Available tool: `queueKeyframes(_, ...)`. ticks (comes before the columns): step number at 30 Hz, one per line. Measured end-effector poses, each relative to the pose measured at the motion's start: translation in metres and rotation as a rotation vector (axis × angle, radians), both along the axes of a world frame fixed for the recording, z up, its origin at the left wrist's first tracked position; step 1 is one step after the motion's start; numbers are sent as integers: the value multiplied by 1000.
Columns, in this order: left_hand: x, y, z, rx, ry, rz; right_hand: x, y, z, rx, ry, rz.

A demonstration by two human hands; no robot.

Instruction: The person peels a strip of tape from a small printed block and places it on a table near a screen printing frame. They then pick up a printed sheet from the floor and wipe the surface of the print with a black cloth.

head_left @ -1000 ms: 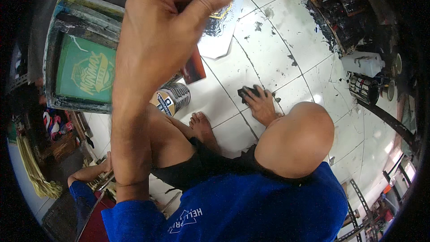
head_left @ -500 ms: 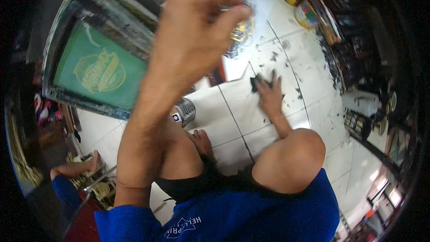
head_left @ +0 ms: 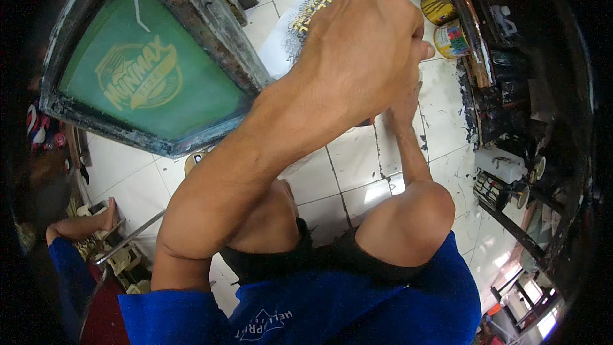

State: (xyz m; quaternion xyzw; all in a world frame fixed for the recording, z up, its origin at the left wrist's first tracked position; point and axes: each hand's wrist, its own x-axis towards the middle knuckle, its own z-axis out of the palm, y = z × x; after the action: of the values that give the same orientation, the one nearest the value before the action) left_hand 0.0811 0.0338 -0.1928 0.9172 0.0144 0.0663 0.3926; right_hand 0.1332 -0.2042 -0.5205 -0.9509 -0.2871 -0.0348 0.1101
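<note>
My left hand [head_left: 367,45] is raised close in the upper middle, fingers curled into a closed grip and thumb tip showing at its right. Whatever it may hold is hidden. Beneath it lies a white sheet [head_left: 276,52] with a black and yellow print, partly covered. My right hand [head_left: 405,107] reaches down past my right knee, mostly behind the left one, so its fingers do not show. An orange-red and dark edge [head_left: 369,121] peeks out under my left wrist. To the left leans a framed printing screen [head_left: 204,99] with green mesh and a pale yellow design.
Yellow paint cans [head_left: 451,39] stand beside a stained wooden shelf edge [head_left: 469,32] at upper right. Dark flecks mark the white floor tiles [head_left: 361,160]. A whitish plastic container [head_left: 501,163] is at right. At far left, another person's bare limb [head_left: 83,225] shows near a metal bar [head_left: 131,237].
My left hand has moved right and now covers my right hand. The right hand, earlier on the floor with a dark scrap, has shifted slightly up and right. The screen appears larger.
</note>
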Motion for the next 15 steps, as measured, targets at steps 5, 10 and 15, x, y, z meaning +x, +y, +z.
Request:
queueKeyframes(5,-5,19,-3,-16,-124,20,-53,-42,-3,-156,13,-117)
queueKeyframes(10,-4,28,-3,-56,-60,41,-13,-18,13,-43,-52,-40)
queueKeyframes(15,-7,32,2,-99,55,61,-28,-37,4,-51,-36,-29)
